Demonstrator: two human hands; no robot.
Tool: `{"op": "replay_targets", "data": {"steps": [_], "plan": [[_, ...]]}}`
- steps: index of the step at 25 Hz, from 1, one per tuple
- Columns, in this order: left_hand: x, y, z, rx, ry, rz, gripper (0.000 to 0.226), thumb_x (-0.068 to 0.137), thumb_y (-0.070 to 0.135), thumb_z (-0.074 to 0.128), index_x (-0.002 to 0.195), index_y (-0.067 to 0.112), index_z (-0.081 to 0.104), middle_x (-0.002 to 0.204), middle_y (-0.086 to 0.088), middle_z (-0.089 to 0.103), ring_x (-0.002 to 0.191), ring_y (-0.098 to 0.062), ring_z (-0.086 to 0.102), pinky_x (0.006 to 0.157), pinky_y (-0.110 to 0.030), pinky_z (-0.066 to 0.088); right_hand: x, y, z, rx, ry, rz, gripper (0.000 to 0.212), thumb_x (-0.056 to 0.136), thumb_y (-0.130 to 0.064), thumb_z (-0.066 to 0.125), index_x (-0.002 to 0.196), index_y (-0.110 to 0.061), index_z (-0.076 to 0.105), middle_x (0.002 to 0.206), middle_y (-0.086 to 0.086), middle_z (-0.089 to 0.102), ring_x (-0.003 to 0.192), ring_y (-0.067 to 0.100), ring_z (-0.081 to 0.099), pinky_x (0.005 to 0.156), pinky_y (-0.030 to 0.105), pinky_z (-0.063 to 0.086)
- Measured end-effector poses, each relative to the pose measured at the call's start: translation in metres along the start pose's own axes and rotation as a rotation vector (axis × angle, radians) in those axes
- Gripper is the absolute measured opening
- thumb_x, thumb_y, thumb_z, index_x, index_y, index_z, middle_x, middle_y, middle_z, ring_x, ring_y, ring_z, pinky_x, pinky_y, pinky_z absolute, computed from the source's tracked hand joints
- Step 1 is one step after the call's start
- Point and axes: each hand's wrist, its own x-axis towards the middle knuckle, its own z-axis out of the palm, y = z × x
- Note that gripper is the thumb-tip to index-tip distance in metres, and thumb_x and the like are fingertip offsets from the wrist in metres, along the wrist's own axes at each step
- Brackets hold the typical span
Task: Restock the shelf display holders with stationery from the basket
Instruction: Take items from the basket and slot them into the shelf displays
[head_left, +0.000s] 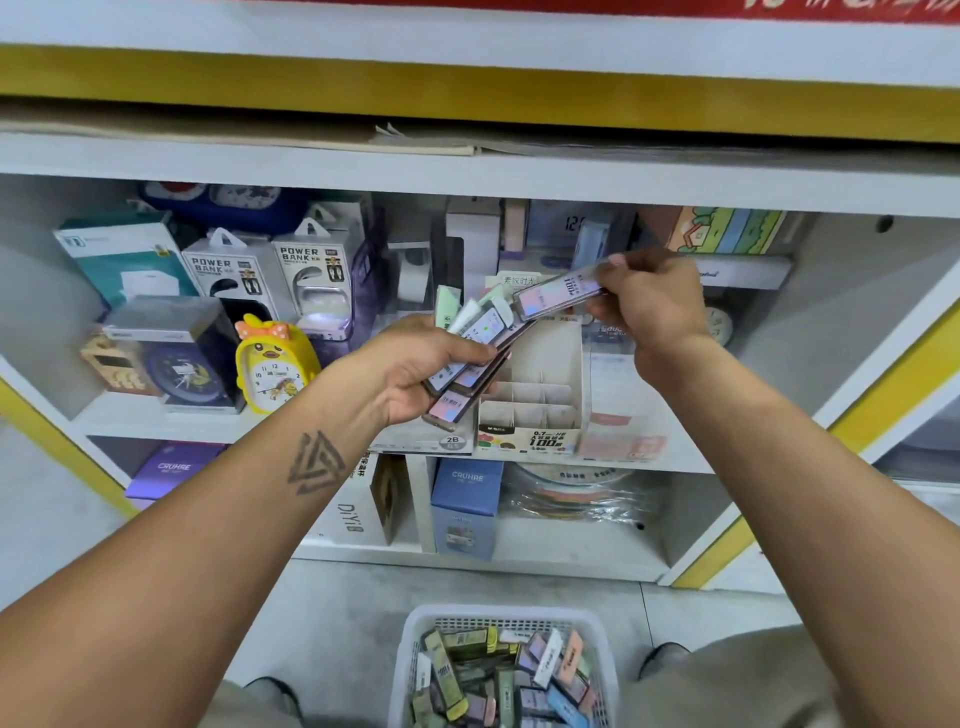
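I see the left hand (415, 371) gripping a fanned stack of lead cases (470, 364) above the display holder's (530, 415) open compartments. The right hand (649, 301) pinches one lead case (558, 296) by its end. The basket (506, 667) sits on the floor below, between my knees.

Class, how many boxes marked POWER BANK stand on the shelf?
2: one POWER BANK box left of the other, side by side behind the yellow duck clock. More may be hidden.
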Motion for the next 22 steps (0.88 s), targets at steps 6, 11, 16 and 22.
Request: {"op": "replay_targets", "data": {"steps": [6, 11, 16, 22], "plan": [[-0.007, 0.009, -0.023, -0.008, 0.121, 0.03, 0.031, 0.084, -0.005, 0.069, 0.115, -0.003, 0.066, 0.093, -0.022, 0.073, 0.07, -0.032, 0.07, 0.065, -0.038, 0.06, -0.003, 0.016, 0.008, -0.578, -0.184, -0.493, 0.012, 0.097, -0.012, 0.06, 0.104, -0.011, 0.069, 0.095, 0.01, 0.072, 0.082, 0.028, 0.07, 0.076, 0.044, 0.06], [-0.012, 0.011, -0.029, -0.069, 0.103, 0.042, 0.033, 0.084, -0.007, 0.068, 0.117, -0.006, 0.065, 0.089, -0.02, 0.074, 0.07, -0.032, 0.069, 0.057, -0.033, 0.06, -0.01, 0.033, 0.03, -0.726, -0.244, -0.633, 0.016, 0.094, -0.012, 0.061, 0.103, -0.022, 0.052, 0.087, 0.011, 0.068, 0.076, 0.033, 0.067, 0.07, 0.05, 0.057], [-0.014, 0.009, -0.036, -0.09, 0.079, 0.027, 0.033, 0.084, -0.009, 0.066, 0.117, -0.007, 0.064, 0.099, -0.023, 0.073, 0.076, -0.032, 0.07, 0.059, -0.033, 0.061, -0.01, 0.045, 0.04, -0.697, -0.393, -0.557, 0.015, 0.097, -0.013, 0.06, 0.089, -0.022, 0.051, 0.076, 0.008, 0.066, 0.069, 0.03, 0.065, 0.064, 0.046, 0.056], [-0.012, 0.009, -0.039, -0.093, 0.067, 0.032, 0.031, 0.085, -0.009, 0.066, 0.116, -0.007, 0.065, 0.097, -0.021, 0.074, 0.072, -0.03, 0.07, 0.059, -0.032, 0.06, -0.015, 0.046, 0.047, -0.984, -0.303, -0.758, 0.021, 0.092, 0.002, 0.053, 0.097, -0.005, 0.073, 0.084, 0.016, 0.073, 0.079, 0.035, 0.067, 0.07, 0.041, 0.054]]}}
